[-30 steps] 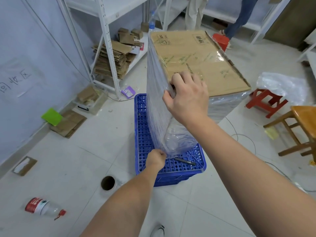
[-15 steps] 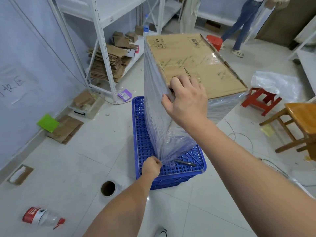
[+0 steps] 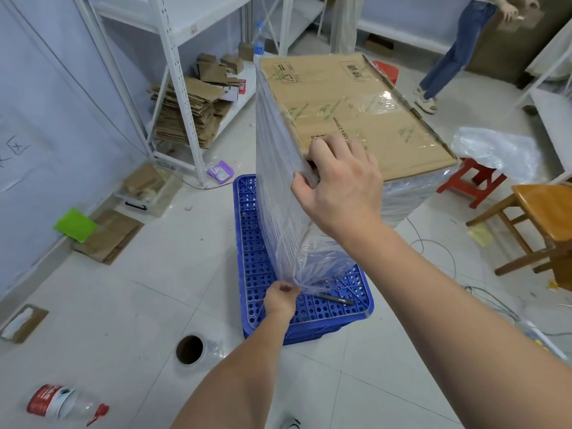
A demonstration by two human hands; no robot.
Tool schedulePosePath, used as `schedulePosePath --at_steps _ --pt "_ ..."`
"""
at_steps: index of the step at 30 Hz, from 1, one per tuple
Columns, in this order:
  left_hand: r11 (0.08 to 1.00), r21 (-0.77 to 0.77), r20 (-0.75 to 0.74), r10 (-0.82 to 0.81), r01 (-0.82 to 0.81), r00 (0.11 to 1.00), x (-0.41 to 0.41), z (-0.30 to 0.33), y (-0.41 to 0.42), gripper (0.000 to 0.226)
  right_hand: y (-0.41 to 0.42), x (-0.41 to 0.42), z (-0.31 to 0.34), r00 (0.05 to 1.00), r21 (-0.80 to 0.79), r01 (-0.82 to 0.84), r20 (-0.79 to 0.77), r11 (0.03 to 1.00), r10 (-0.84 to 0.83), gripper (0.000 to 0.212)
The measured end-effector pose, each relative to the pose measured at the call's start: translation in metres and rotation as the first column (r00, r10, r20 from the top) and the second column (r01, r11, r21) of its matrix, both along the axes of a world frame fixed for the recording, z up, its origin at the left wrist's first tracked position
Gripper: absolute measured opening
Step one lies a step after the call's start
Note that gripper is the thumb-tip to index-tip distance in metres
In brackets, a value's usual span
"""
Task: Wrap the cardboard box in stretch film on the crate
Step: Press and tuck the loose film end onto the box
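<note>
So here's where I'm at: the cardboard box (image 3: 356, 109) is standing tall on the blue crate (image 3: 257, 267), tipped a bit away from me, its long axis running up and down; the sides already have stretch film (image 3: 275, 181) over them and the top face is mostly bare cardboard. My right hand (image 3: 340, 187) is up at the near top corner, fingers curled over the edge and gripping it to steady the thing; my left hand (image 3: 280, 300) is way down low, right below that same corner, fingers bunched into a pinch on the loose tail of film where it gathers just above the crate deck. So the whole thing comes down to that one vertical corner edge between my two hands: top hand holds the box, bottom hand has the film, and the film tail has to go toward the box from below, probably tucked or pressed against the near side; left hand is clearly the closer one for that. The roll (image 3: 189, 349) sits on the floor just left of my left forearm, apart from the crate; there's a black pen (image 3: 332, 300) lying on the crate near my left hand, which I'd rather not snag.
</note>
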State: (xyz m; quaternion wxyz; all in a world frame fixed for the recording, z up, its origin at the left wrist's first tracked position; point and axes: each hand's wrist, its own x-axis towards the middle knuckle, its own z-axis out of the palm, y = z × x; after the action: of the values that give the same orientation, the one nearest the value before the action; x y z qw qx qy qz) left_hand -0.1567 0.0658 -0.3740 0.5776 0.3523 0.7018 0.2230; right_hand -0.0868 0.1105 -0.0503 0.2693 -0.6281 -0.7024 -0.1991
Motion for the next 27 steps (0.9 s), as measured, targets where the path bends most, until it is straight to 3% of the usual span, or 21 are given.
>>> schedulePosePath --at_steps 5,17,22,24,27 --pt "0.997 -0.070 -0.049 0.035 -0.039 0.998 -0.009 -0.003 -0.008 0.014 0.001 0.000 -0.001 1.000 0.005 -0.009 -0.010 1.000 0.009 0.023" --pt "0.999 0.039 -0.126 -0.013 0.018 0.992 -0.021 -0.013 0.014 0.024 0.004 0.004 -0.002 0.999 0.024 -0.035 -0.033 0.999 0.036 0.023" --pt "0.998 -0.002 0.095 0.064 -0.064 0.993 -0.012 -0.015 -0.001 0.021 0.004 0.002 -0.003 0.999 0.029 -0.028 -0.038 0.999 0.029 0.023" --pt "0.996 -0.051 0.175 0.075 -0.067 0.982 -0.012 -0.015 -0.005 0.029 0.005 0.002 -0.004 0.999 0.033 -0.018 -0.040 0.999 0.020 0.022" --pt "0.993 -0.098 0.234 -0.034 0.058 0.972 -0.012 -0.018 -0.009 0.052 0.005 0.002 -0.005 0.999 0.041 -0.015 -0.034 0.999 0.016 0.022"
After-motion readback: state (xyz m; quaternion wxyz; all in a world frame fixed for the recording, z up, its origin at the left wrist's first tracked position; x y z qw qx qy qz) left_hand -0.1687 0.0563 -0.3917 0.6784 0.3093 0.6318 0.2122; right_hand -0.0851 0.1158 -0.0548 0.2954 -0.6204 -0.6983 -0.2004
